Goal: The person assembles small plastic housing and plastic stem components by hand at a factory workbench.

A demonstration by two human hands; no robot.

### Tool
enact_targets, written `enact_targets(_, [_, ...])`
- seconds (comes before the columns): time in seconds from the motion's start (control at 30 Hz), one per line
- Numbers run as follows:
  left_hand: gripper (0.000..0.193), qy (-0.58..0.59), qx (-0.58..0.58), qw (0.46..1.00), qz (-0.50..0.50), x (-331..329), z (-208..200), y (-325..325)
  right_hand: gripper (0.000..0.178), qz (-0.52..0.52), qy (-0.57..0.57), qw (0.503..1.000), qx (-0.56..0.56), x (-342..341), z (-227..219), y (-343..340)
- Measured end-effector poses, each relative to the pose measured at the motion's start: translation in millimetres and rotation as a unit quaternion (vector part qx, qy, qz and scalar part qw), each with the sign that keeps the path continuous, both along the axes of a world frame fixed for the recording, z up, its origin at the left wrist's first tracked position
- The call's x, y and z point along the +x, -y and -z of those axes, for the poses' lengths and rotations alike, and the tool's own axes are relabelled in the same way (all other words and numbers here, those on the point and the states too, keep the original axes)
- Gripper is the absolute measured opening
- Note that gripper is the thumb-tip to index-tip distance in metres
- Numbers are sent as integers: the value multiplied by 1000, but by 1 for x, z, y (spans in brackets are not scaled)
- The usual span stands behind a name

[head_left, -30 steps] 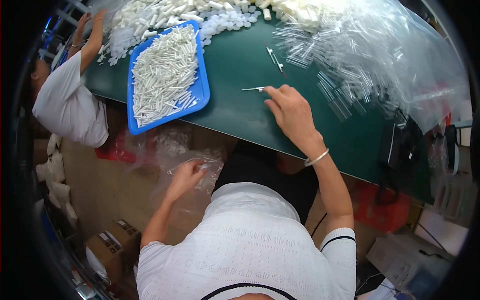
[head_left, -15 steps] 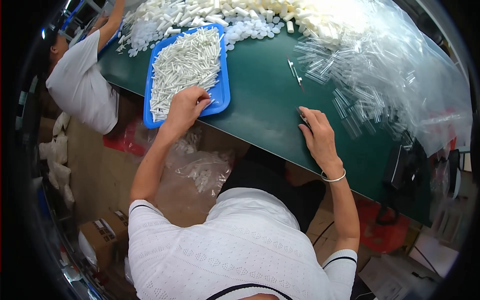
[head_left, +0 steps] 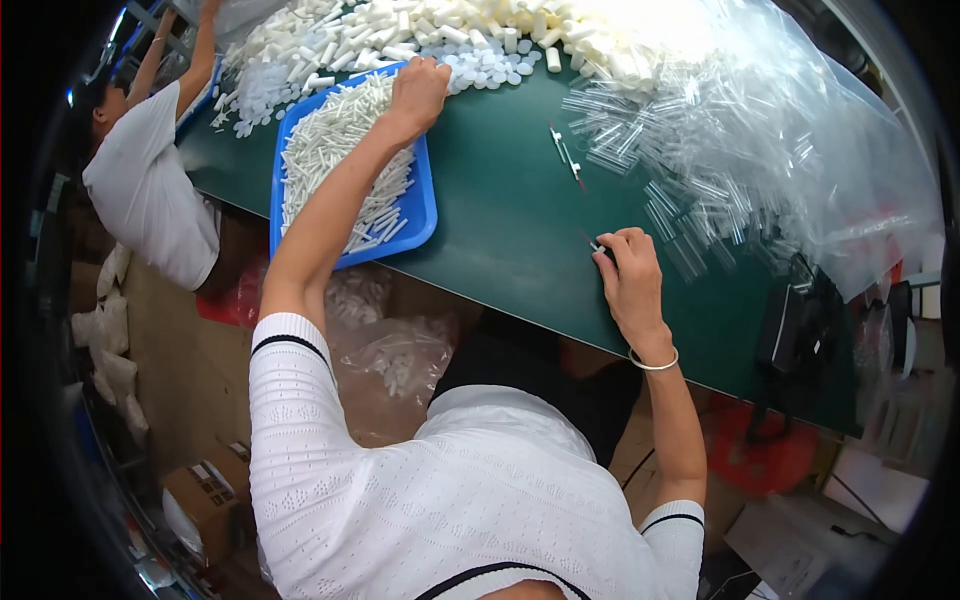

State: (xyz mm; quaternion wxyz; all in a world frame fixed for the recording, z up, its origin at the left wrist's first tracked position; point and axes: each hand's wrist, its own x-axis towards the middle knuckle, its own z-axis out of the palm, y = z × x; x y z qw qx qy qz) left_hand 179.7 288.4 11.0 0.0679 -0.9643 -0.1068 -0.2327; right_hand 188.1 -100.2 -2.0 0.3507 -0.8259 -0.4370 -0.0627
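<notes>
My left hand (head_left: pixel 418 97) reaches to the far right corner of the blue tray (head_left: pixel 428 200), beside a spread of translucent white discs (head_left: pixel 490 66). Its fingers are pinched, and what they hold, if anything, is hidden. Short white sticks (head_left: pixel 330 150) are heaped in the tray, partly behind my forearm. Over the green table, my right hand (head_left: pixel 632 280) is closed on a small thin piece with a white collar (head_left: pixel 598 248); most of it is covered by the fingers. Beyond that hand lie two similar slim pieces (head_left: pixel 565 155) with white and reddish parts.
White cylinders (head_left: pixel 400 25) are piled along the far side. Clear tubes (head_left: pixel 690 160) and a large plastic bag (head_left: pixel 850 170) take up the right. A black device (head_left: pixel 790 330) sits at the table's right end. Another person (head_left: pixel 150 180) works at far left.
My left hand has moved from the tray's near right corner up to its far right corner by the discs. The right hand stays near its place, with the small piece turned into clearer view.
</notes>
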Motion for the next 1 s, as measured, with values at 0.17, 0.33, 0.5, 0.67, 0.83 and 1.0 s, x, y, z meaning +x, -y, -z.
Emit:
enact_targets(0.17, [14, 6, -24, 1000, 4, 0, 4, -12, 11, -18, 33, 999, 7, 4, 5, -1])
enact_targets(0.33, [16, 73, -221, 972, 26, -18, -10, 21, 4, 48, -107, 992, 54, -10, -12, 14])
enact_targets(0.5, [20, 1, -248, 961, 122, -42, -1, 99, 16, 18, -297, 952, 69, -22, -17, 28])
enact_targets(0.67, [29, -24, -275, 952, 132, -41, 0, 120, 16, -51, -487, 864, 117, -28, -14, 45])
enact_targets(0.83, [21, 17, -722, 684, 98, -85, -13, 169, 13, -2, -423, 899, 111, -41, -33, 61])
enact_targets(1.0, [26, 5, -933, 334, 132, -120, 1, 224, 4, -24, -168, 976, 137, -60, -48, 50])
